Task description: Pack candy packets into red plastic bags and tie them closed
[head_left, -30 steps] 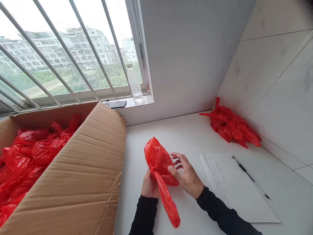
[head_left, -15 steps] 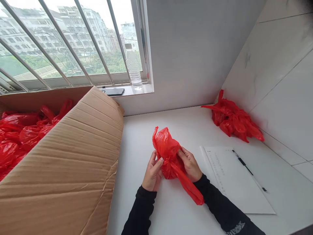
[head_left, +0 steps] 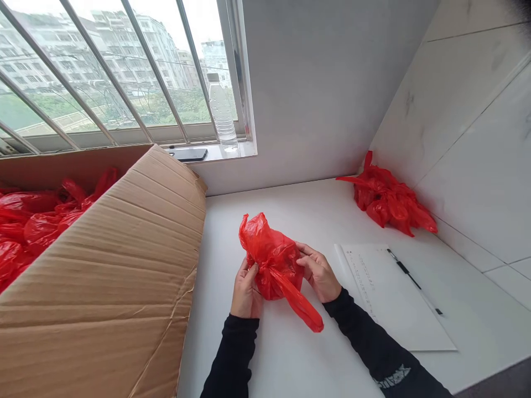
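Observation:
Between my hands is a red plastic bag (head_left: 276,260), knotted near its middle, with one long twisted end hanging toward me and a crumpled puff at the top left. My left hand (head_left: 248,290) grips its left side, thumb on top beside the knot. On the other side, my right hand (head_left: 318,271) pinches the bag's right edge between thumb and fingers. What the bag contains, if anything, is hidden by the plastic.
A cardboard box (head_left: 124,276) with several red bags (head_left: 45,221) stands at left. More red bags (head_left: 390,196) lie in the back right corner. Paper (head_left: 385,304) and a pen (head_left: 409,273) rest at right. A water bottle (head_left: 223,116) and a phone (head_left: 191,155) occupy the windowsill.
The bag has shifted left and spread wider, its puffed top leaning left. My right hand has moved from near the knot to the bag's right edge. The view has turned slightly right.

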Tool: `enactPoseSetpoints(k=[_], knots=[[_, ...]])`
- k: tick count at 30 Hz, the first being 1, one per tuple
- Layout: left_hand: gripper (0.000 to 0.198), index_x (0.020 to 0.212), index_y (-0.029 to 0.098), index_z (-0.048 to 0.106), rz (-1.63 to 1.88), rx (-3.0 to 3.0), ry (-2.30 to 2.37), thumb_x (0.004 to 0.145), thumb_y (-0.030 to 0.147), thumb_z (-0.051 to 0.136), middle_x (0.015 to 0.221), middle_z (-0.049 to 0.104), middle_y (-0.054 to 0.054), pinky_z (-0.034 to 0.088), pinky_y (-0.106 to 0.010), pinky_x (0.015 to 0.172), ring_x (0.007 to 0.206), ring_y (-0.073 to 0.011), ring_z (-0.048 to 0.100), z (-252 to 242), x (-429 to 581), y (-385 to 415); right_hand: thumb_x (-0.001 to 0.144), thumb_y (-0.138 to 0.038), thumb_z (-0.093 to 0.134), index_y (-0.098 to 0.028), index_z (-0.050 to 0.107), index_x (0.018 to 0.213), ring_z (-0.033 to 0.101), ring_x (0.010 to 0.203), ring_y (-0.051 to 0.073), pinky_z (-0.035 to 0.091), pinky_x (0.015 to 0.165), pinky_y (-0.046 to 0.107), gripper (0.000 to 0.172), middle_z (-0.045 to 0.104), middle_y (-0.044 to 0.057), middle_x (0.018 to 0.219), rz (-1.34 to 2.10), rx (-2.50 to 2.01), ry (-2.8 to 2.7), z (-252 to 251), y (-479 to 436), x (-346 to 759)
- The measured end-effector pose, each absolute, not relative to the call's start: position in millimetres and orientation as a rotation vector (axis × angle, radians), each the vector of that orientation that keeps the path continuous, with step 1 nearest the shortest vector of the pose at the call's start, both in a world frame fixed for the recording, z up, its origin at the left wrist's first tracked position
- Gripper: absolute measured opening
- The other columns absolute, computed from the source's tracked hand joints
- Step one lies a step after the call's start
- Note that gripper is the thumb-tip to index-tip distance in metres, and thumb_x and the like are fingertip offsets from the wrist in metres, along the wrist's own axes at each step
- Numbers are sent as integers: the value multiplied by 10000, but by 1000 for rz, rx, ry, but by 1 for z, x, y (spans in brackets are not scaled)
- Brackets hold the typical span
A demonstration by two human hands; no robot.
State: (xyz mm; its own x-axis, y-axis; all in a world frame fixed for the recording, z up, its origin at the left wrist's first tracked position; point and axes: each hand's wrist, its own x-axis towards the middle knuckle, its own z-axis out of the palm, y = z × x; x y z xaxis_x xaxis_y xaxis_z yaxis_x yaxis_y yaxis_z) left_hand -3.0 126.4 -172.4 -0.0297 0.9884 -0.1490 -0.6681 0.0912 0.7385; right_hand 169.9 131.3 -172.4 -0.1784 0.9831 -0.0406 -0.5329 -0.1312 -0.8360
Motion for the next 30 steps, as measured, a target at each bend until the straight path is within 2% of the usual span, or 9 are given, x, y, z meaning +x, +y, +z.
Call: enactPoseSetpoints(k=[4,9,12,14,16,19,21,24,30], knots=[[443,1120,245,698,1462,481,788,703,266,848,988,755,2,572,-218,683,779,-133,711,-172,-2,127,809,-209,636,-239,694,1186,661,860,172,501,759,265,382,748,30,1044,1610,-750,-818,-173,133,170],[392,1124,234,689,1435,498,823,755,300,803,1048,745,-22,586,-252,707,844,-159,710,-176,-3,129,851,-264,600,-229,677,1216,662,861,190,514,765,303,374,748,44,1043,1599,-782,-833,-172,134,171],[412,1155,242,671,1412,533,819,766,305,790,1056,740,-33,588,-276,742,867,-178,712,-174,-2,128,892,-309,580,-249,640,1267,647,1055,232,508,915,372,384,706,56,1193,1478,-863,-950,-171,133,171],[444,1183,255,650,1390,561,808,764,267,793,1098,728,-31,583,-285,792,912,-186,710,-170,-1,125,904,-319,589,-284,605,1309,559,1242,242,434,1063,407,406,617,44,1353,1277,-961,-1069,-168,130,171],[457,1216,266,624,1366,581,800,785,241,773,1186,701,-31,573,-290,840,999,-199,696,-163,1,122,923,-327,576,-304,602,1300,503,1306,241,378,1122,422,379,567,35,1401,1069,-1041,-1194,-163,127,171],[389,1255,266,591,1310,591,767,880,319,680,1279,659,-52,566,-309,870,1113,-227,659,-156,4,119,946,-359,554,-293,628,1250,542,1244,246,401,1096,433,320,602,50,1321,967,-1074,-1370,-156,123,170],[355,1258,259,582,1285,599,739,920,360,626,1278,658,-67,566,-319,866,1120,-234,654,-155,4,119,912,-377,622,-290,603,1290,553,1220,252,422,1076,428,389,599,56,1312,993,-1087,-1457,-155,121,168],[370,1250,272,571,1289,608,735,894,302,667,1216,680,-58,567,-327,853,1047,-221,678,-160,4,120,846,-341,706,-282,553,1350,568,1184,259,452,1047,428,530,594,66,1314,978,-1133,-1512,-158,120,166],[389,1231,249,585,1284,662,714,864,224,711,1069,700,-49,561,-347,881,965,-197,689,-166,4,123,867,-240,637,-264,612,1255,648,1047,246,510,973,428,389,679,62,1210,984,-1153,-1451,-160,123,168]])
